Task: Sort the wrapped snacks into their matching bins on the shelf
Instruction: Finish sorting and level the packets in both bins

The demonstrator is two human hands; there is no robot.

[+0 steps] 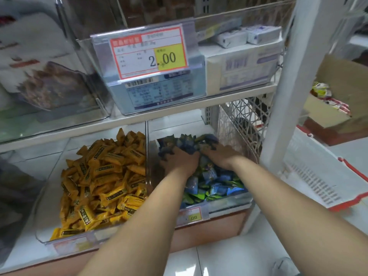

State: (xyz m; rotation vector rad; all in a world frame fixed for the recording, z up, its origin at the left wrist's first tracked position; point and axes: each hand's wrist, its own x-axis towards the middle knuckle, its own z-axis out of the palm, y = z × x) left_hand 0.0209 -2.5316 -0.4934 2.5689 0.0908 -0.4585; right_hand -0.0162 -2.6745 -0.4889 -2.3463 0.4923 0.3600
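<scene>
On the lower shelf, two clear plastic bins stood side by side. The left bin was heaped with yellow-orange wrapped snack bars bearing dark labels, piled higher toward the back. The right bin held blue and green wrapped snacks, small pillow-shaped packets with crimped ends. The blue ones were mounded at the rear and the green ones mixed in near the front wall, which carried a small price label.

On the shelf above, a clear bin with a red-and-yellow price tag reading 2.00 contained a blue carton. A white carton stood just beside it, with small white packets on top. To the far right sat a white basket with red trim and a cardboard box of mixed packets.

Both bare forearms reached forward into the right bin. The left hand and the right hand lay palm down, close together, on the rear mound of blue snacks. Their fingertips were sunk among the wrappers, so it could not be told whether the fingers gripped any packets or merely pressed on them.
</scene>
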